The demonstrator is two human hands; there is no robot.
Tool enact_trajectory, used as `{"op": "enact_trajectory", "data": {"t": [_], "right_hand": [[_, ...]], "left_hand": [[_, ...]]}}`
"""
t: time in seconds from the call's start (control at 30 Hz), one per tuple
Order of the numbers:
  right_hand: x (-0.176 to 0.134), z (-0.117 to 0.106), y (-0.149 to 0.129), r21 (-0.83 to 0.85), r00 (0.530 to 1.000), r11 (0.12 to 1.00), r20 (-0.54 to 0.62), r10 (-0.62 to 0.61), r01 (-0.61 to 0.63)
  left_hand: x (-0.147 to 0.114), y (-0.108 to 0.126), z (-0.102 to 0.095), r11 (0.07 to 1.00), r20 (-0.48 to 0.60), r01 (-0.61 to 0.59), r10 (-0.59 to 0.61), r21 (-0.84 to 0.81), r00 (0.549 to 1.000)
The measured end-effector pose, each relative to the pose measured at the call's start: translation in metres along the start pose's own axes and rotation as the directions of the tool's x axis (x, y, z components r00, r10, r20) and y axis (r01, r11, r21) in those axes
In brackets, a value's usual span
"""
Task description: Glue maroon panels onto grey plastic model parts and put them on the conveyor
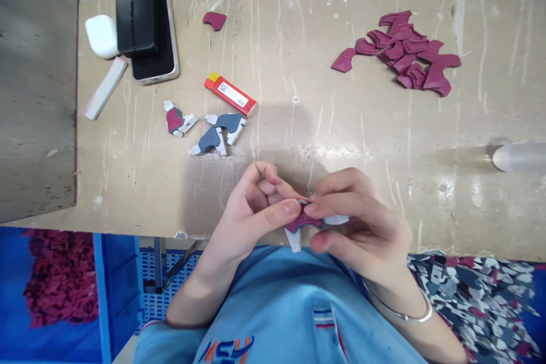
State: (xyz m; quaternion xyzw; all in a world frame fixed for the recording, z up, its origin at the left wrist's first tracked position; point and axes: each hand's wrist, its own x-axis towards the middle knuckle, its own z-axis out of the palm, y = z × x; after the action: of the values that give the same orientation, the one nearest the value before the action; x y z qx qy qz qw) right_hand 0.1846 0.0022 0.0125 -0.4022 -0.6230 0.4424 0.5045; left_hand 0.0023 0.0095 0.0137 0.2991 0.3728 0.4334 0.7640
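Close to the table's front edge, a small plastic piece (303,219) with a maroon face, grey rim and white tabs is held between both hands. My left hand (260,207) pinches its left side, the thumb lying on the maroon face. On the other side, the fingers of my right hand (362,219) press the piece near a white tab; the right thumb sits lower. Fingers cover part of the piece. Beyond my left hand lie a similar maroon-faced piece (174,120) and two grey-faced pieces with white tabs (210,140) (230,122).
Maroon parts (409,57) are heaped at the back right; a single one (215,20) lies back left. A red-and-yellow box (231,95), a phone (166,40) and a white case (101,36) lie left. Bins of maroon parts (62,284) and mixed pieces (478,301) stand below.
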Motion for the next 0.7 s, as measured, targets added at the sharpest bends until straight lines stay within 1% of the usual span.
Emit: {"op": "enact_trajectory", "data": {"t": [0.07, 0.1, 0.17, 0.23, 0.27, 0.33, 0.4, 0.43, 0.53, 0.6, 0.7], "right_hand": [[0.002, -0.006, 0.000, -0.018, 0.999, 0.999, 0.021, -0.041, 0.042], [0.002, -0.007, 0.001, -0.031, 0.998, 0.998, 0.002, -0.055, 0.055], [0.003, -0.008, 0.003, -0.062, 0.996, 0.996, -0.058, -0.061, 0.058], [0.003, -0.007, 0.004, -0.089, 0.991, 0.994, -0.114, -0.070, 0.060], [0.003, -0.006, 0.004, -0.101, 0.988, 0.993, -0.131, -0.080, 0.067], [0.002, -0.005, 0.005, -0.123, 0.986, 0.989, -0.132, -0.097, 0.081], [0.000, -0.005, 0.005, -0.144, 0.986, 0.986, -0.125, -0.107, 0.089], [-0.001, -0.004, 0.005, -0.152, 0.986, 0.984, -0.123, -0.110, 0.091], [-0.003, -0.003, 0.008, -0.156, 0.985, 0.981, -0.115, -0.130, 0.111], [-0.004, -0.003, 0.011, -0.126, 0.982, 0.981, -0.097, -0.159, 0.147], [-0.003, -0.005, 0.012, -0.104, 0.974, 0.973, -0.077, -0.212, 0.204]], "left_hand": [[0.000, -0.001, 0.000, 0.998, 0.013, 0.057, -0.057, 0.000, 0.998], [-0.001, -0.001, 0.000, 0.999, 0.019, 0.045, -0.045, 0.022, 0.999], [-0.004, -0.002, 0.000, 0.994, 0.056, -0.044, 0.038, 0.096, 0.998], [-0.006, -0.001, 0.000, 0.958, 0.137, -0.184, 0.157, 0.220, 0.978], [-0.007, -0.001, -0.001, 0.916, 0.166, -0.262, 0.220, 0.303, 0.961], [-0.008, -0.001, -0.001, 0.782, 0.186, -0.397, 0.351, 0.481, 0.918], [-0.007, -0.001, 0.000, 0.645, 0.190, -0.479, 0.467, 0.595, 0.864], [-0.006, -0.002, 0.001, 0.605, 0.191, -0.502, 0.504, 0.618, 0.842], [-0.004, -0.003, 0.003, 0.563, 0.170, -0.538, 0.575, 0.628, 0.801], [-0.002, -0.003, 0.003, 0.526, 0.165, -0.563, 0.620, 0.637, 0.767], [-0.001, -0.004, -0.001, 0.429, 0.221, -0.598, 0.657, 0.677, 0.721]]}}
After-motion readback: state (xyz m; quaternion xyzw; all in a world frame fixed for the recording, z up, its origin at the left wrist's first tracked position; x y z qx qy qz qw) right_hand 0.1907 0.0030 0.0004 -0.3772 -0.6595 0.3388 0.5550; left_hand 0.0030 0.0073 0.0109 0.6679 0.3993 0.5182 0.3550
